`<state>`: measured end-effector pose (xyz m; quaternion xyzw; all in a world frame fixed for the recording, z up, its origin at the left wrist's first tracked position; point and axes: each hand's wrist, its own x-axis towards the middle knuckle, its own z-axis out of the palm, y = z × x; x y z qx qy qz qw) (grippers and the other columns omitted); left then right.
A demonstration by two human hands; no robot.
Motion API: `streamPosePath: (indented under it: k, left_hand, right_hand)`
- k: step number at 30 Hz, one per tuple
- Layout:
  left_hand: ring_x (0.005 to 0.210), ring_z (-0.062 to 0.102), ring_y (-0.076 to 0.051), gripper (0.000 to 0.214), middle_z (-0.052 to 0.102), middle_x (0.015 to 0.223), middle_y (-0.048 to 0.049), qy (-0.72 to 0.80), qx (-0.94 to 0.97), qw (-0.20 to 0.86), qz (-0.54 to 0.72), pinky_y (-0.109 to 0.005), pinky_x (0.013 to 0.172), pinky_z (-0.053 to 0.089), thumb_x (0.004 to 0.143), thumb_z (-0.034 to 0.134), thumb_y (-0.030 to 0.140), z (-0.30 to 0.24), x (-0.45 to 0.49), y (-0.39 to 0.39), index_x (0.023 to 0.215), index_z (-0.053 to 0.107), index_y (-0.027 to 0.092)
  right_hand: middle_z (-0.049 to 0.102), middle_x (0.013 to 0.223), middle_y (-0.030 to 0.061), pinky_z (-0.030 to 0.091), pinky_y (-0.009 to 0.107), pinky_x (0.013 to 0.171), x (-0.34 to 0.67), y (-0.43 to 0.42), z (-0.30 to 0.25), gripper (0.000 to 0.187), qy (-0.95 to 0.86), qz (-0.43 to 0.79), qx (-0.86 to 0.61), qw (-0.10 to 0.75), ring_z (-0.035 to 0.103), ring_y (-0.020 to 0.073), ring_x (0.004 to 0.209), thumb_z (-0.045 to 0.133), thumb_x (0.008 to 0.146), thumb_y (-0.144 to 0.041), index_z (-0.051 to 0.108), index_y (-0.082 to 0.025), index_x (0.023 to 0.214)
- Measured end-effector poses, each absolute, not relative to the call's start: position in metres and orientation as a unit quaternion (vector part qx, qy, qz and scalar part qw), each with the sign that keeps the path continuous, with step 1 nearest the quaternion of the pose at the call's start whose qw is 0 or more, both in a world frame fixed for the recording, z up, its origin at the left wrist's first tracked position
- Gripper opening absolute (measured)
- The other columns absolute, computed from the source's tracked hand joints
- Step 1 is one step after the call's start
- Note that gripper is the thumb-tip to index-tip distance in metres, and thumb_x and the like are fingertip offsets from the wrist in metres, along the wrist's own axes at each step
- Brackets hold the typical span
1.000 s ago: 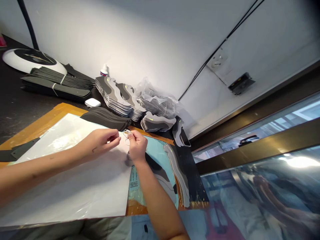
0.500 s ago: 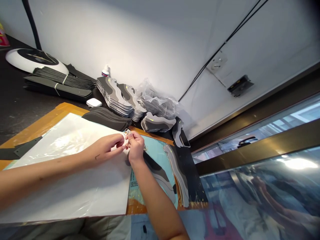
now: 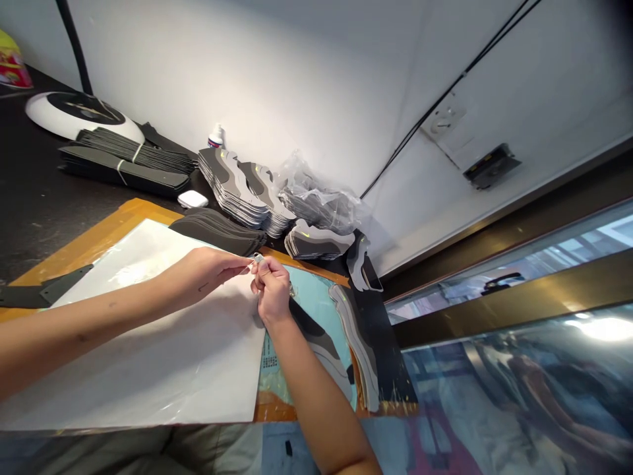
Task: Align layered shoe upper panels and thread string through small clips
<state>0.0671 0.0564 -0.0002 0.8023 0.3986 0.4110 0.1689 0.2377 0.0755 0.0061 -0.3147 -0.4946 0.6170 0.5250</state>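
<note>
My left hand [image 3: 217, 269] reaches in from the left, its fingertips pinching one end of a small shiny loop [image 3: 258, 258]. My right hand [image 3: 271, 290] holds the same loop from the other side, close against the left fingertips. The loop is thin and mostly hidden by my fingers, so its material is hard to tell. Beneath my hands lies a glossy white plastic sheet [image 3: 158, 349], which overlaps a light blue mat [image 3: 314, 310]. Grey shoe-shaped foam cutouts [image 3: 353, 346] lie on the mat, beyond my right wrist.
Stacks of grey shoe-shaped cutouts [image 3: 232, 188] stand at the back, beside a crumpled clear plastic bag [image 3: 321, 204]. Banded dark strips [image 3: 128, 158] lie on the black bench at left, near a white-and-black round object [image 3: 79, 113]. A glass panel [image 3: 514, 389] runs along the right.
My left fingers have stretched out from a curled pose and now reach the loop. My hands have come closer together, and the whole view has shifted slightly.
</note>
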Motion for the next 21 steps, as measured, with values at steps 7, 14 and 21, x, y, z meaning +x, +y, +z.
streamPosePath:
  k: [7, 14, 21]
  left_hand:
    - [0.083, 0.068, -0.024, 0.036, 0.072, 0.099, -0.0145, 0.397, 0.815, 0.046, 0.420, -0.032, 0.069, 0.051, 0.100, 0.050, 0.038, 0.0033, 0.0683, 0.0583, 0.120, 0.066, 0.014]
    - [0.066, 0.058, -0.015, 0.028, 0.067, 0.077, -0.0044, 0.384, 0.826, 0.195, 0.363, -0.024, 0.062, 0.042, 0.100, 0.052, 0.036, 0.0082, 0.0663, 0.0564, 0.086, 0.066, 0.017]
    - [0.057, 0.051, -0.013, 0.025, 0.060, 0.069, 0.0006, 0.431, 0.774, 0.219, 0.409, -0.023, 0.056, 0.038, 0.099, 0.050, 0.039, 0.0059, 0.0706, 0.0542, 0.107, 0.057, 0.017]
  right_hand:
    - [0.048, 0.060, -0.0062, 0.029, 0.022, 0.043, 0.2411, 0.0722, 0.0061, 0.040, -0.546, 0.631, -0.291, 0.468, 0.030, 0.0046, 0.044, 0.072, 0.080, -0.055, 0.058, -0.020, 0.066]
    - [0.045, 0.055, -0.0067, 0.026, 0.023, 0.042, 0.2415, 0.0715, 0.0052, 0.042, -0.539, 0.641, -0.281, 0.468, 0.031, 0.0060, 0.043, 0.072, 0.079, -0.058, 0.056, -0.021, 0.066]
    - [0.049, 0.063, -0.0054, 0.023, 0.021, 0.040, 0.2387, 0.0749, 0.0019, 0.037, -0.499, 0.571, -0.357, 0.545, 0.031, 0.0034, 0.042, 0.068, 0.081, -0.048, 0.051, -0.020, 0.064]
